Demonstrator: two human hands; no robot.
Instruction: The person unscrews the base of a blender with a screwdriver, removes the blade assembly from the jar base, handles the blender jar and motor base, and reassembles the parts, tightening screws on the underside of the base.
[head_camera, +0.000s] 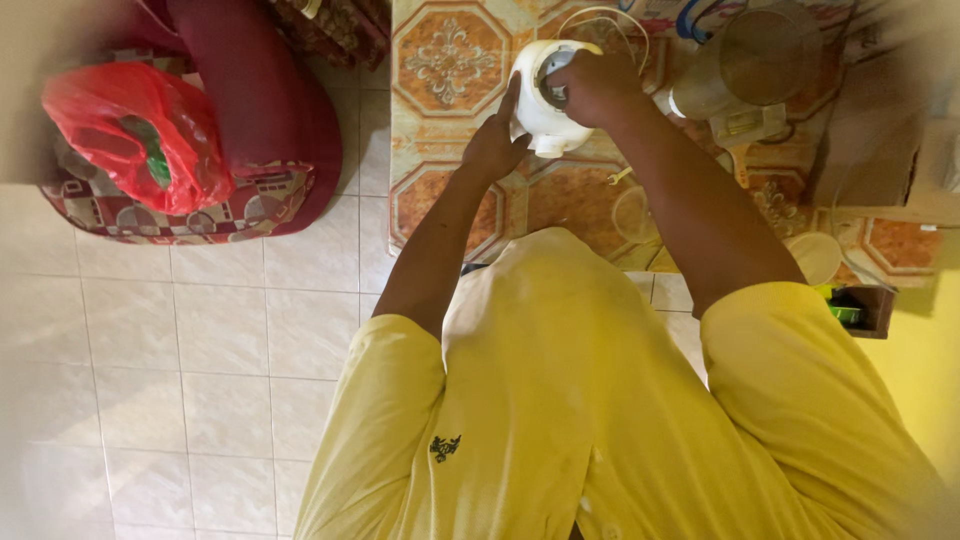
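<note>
A person in a yellow shirt steadies a white plastic blender base on a table covered in orange patterned oilcloth, near its far edge. The left hand presses flat against the base's side, fingers together; the right hand curls over its top opening. A clear blender jug stands just beside it, toward the far right corner.

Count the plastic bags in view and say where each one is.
1. A red plastic bag lies on the patterned cushion at upper left, on the tiled floor, far from the hands at the white appliance base. Others may be hidden outside the frame.
</note>
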